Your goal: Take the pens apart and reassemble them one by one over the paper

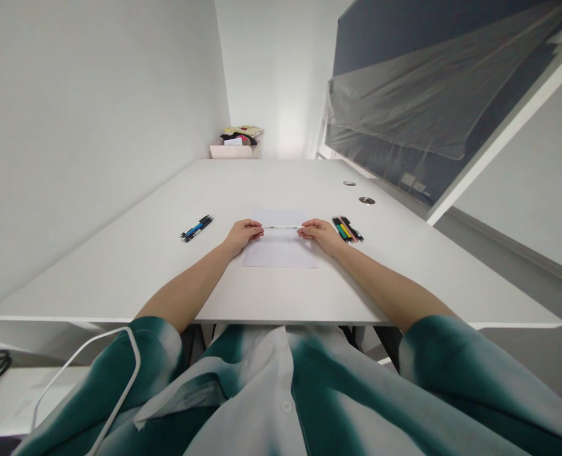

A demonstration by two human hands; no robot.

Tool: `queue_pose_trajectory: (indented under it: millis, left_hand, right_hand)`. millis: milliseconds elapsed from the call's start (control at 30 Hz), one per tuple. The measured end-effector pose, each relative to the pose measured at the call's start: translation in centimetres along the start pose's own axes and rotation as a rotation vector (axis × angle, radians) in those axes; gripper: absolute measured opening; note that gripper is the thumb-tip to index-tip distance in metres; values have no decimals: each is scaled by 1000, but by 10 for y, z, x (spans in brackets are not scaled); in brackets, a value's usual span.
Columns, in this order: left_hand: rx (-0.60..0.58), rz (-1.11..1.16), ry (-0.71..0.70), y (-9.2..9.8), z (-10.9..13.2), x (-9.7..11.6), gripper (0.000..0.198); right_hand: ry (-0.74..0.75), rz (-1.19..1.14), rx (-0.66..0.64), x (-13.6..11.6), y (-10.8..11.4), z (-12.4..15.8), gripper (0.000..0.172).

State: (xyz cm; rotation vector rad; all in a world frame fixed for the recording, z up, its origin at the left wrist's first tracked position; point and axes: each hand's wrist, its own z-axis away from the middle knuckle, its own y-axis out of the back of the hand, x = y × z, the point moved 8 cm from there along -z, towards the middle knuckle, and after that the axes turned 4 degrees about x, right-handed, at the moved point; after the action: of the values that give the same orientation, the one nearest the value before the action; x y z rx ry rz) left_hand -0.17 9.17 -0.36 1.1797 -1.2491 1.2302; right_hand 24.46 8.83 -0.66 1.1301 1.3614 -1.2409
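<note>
A slim white pen (281, 227) lies level between my two hands, over a sheet of white paper (281, 254). My left hand (244, 235) pinches its left end, and my right hand (319, 234) pinches its right end. Both sets of fingers are closed, and the fingertips cover the pen's ends. Left of my left hand sits a small group of blue and black pens (196, 228). Just beyond my right hand is a row of several markers or pens (348, 229) in green, yellow, pink and black.
The white table (157, 266) stretches away to a pale box (231, 151) piled with cloth items at the far end. Two round metal grommets (367, 200) are set in its right side. A dark panel (404, 95) partly wrapped in plastic stands right. A white cable (133, 354) crosses my left sleeve.
</note>
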Motion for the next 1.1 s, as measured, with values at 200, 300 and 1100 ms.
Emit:
queue_pose_trajectory:
  millis: [200,300,1100]
  left_hand:
    - [-7,10,6,0,-1,-1,21]
    - [-3,24,9,0,-2,-2,21]
    - [26,-33,-63,3,-3,3,16]
  right_hand:
    - [12,11,9,2,1,-2,26]
    - [22,21,7,3,2,-3,27]
    - [111,117,4,2,5,-9,29]
